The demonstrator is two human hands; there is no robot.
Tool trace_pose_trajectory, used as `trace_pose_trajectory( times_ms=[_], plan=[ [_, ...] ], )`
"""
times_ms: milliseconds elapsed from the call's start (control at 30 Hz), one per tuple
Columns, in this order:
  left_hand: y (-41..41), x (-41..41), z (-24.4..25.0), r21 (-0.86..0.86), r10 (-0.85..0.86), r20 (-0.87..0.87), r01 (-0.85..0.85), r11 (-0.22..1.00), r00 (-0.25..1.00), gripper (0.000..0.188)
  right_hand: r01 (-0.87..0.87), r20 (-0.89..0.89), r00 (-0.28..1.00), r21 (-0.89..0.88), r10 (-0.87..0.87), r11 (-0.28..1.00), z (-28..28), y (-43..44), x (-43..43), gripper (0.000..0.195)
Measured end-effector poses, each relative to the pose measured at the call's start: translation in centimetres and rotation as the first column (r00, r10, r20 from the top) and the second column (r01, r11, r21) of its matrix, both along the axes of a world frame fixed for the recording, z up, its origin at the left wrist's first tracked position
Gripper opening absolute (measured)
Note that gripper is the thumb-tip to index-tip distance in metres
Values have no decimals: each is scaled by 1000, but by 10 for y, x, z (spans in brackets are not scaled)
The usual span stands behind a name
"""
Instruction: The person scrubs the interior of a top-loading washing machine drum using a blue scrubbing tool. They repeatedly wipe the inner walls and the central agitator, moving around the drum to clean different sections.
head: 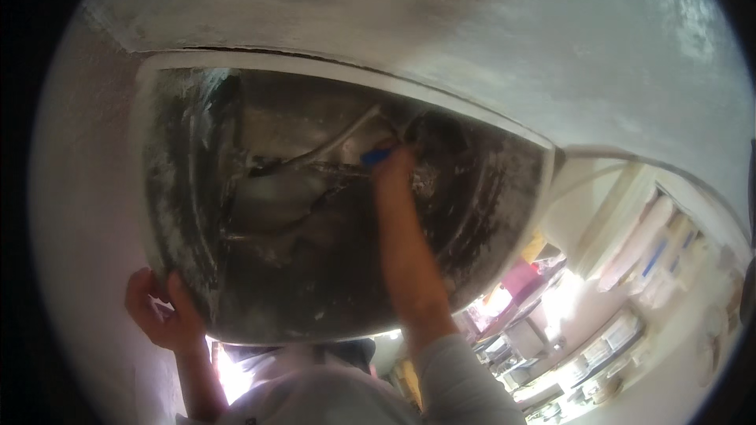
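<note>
Before me is the hollow underside of a metal hood, likely a range hood (331, 283), dark and stained, with a pale rim. My right hand (398, 156) reaches deep inside it and holds a small blue object (375, 157), perhaps a sponge or scraper; its kind is unclear. Close to that hand, a pale cable or thin tube (336, 140) slants across the interior, above a dark crossbar (336, 169). At the hood's lower left edge is my left hand (168, 313), its fingers curled and thumb raised against the rim; whether it grips the rim is unclear.
A pale wall or ceiling surface (531, 41) borders the hood above, and a wall (88, 200) stands close on the left. Shelving with several containers (602, 354) shows at lower right. Bright light glares below the hood. A round dark opening (437, 130) lies inside it.
</note>
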State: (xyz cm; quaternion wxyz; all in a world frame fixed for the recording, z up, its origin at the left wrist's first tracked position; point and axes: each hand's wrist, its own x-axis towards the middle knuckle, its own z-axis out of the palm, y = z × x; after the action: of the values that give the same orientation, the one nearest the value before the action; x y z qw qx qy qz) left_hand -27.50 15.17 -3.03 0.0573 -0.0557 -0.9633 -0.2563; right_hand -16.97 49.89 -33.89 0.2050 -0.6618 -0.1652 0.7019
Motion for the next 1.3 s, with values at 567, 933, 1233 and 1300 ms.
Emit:
trace_pose_trajectory(
  times_ms=[567,933,1233,1300],
  plan=[
    [13,-17,-8,-11,18,104,-17,1000,994,34,123,39,992,-29,-122,992,-42,66,25,42],
    [-11,-2,-9,84,0,114,-9,996,993,34,-164,88,978,-244,190,956,194,-24,82,49],
    [0,-5,-7,153,-55,80,42,987,995,33,-30,168,982,-306,85,952,167,-38,109,30],
    [5,-6,-5,138,-77,60,68,988,995,33,115,82,993,-461,-87,880,154,-29,123,29]
  ],
)
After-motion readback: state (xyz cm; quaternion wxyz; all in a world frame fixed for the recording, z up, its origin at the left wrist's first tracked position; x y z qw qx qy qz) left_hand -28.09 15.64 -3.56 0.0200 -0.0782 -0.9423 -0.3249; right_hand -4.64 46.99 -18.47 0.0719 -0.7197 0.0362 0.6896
